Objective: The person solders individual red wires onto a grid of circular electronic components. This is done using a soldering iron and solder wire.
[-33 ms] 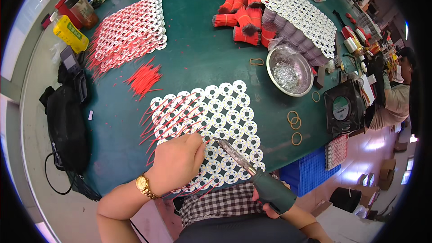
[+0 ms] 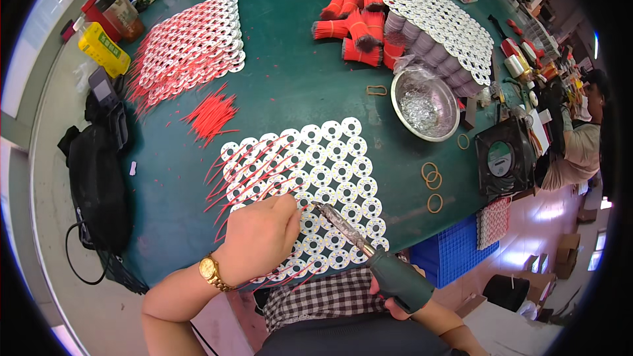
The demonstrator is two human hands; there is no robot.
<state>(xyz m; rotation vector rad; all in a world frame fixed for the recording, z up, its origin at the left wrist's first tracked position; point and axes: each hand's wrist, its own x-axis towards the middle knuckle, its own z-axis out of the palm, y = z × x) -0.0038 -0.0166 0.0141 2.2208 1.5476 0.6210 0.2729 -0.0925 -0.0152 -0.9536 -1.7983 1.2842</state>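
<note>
In front of me lies a panel of joined white ring-shaped circuit boards point(image 2: 320, 176), with thin red wires slanting off its left part. Over the panel's lower left side, my left hand point(image 2: 260, 234) is closed, its fingertips pinching a red wire point(image 2: 306, 206) whose end shows beside the iron's tip. My right hand point(image 2: 390, 304), partly hidden, grips the dark green handle of a soldering iron point(image 2: 403, 279). The iron's metal tip points up and left and meets the panel close to my left fingertips; whether it touches the wire, I cannot tell.
A loose pile of red wires point(image 2: 211, 115) lies beyond the panel, before a wired board stack point(image 2: 191, 43). Farther back are bundled red wires point(image 2: 361, 23), a bare board stack point(image 2: 442, 26) and a metal bowl point(image 2: 425, 105). Rubber bands point(image 2: 432, 175) and a fan point(image 2: 501, 157) are at right.
</note>
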